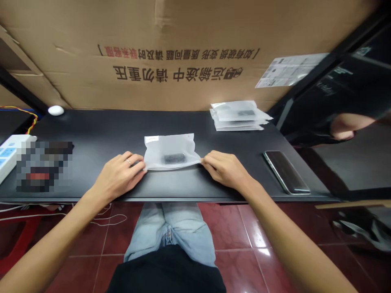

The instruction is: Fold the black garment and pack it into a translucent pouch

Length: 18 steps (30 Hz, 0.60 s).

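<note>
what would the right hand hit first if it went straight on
The frosted plastic bag, whose edge the right hand already touches; the left hand looks next beyond it, though depth is unclear.

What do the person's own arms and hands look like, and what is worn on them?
Both forearms are bare, with no sleeves, gloves or watch in view. The left hand wears a thin metal ring on one finger; the right hand shows no ring.

We sit at a black surface (91, 126), with printed brown cardboard (183, 36) at twelve o'clock and glossy red floor tiles (235, 228) at six.
</note>
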Available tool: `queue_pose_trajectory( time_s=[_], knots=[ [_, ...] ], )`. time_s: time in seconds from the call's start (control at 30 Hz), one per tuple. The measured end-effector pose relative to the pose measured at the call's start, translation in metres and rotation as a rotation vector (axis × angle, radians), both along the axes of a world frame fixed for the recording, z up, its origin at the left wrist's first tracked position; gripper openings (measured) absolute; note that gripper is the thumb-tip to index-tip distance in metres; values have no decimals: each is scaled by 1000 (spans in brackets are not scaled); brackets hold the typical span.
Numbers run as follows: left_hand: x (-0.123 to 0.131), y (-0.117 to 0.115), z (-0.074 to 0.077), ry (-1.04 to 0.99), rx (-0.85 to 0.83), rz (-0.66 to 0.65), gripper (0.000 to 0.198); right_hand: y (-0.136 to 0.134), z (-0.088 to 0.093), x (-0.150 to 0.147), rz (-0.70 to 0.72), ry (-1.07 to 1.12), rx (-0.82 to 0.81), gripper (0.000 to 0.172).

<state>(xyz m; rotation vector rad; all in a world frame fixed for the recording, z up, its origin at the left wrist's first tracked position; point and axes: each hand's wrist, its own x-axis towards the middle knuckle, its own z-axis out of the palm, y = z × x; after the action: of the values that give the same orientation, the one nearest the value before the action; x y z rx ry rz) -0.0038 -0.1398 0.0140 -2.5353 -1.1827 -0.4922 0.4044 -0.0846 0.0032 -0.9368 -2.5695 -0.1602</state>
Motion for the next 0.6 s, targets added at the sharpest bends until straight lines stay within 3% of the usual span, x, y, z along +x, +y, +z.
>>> queue_pose_trajectory(
  time_s=[0.1,0.23,0.4,0.6],
  knots=[
    [18,4,7,-82,-47,-33,30,0,0,-1,-4,18,-31,25],
    [39,15,9,28,-23,-55,21,-3,3,-3,-25,7,-33,22],
    [49,25,3,121,72,-39,32,-4,7,-1,-22,4,-12,21],
    [52,23,9,-34,121,46,28,-20,20,-21,-3,199,240,16]
  ],
)
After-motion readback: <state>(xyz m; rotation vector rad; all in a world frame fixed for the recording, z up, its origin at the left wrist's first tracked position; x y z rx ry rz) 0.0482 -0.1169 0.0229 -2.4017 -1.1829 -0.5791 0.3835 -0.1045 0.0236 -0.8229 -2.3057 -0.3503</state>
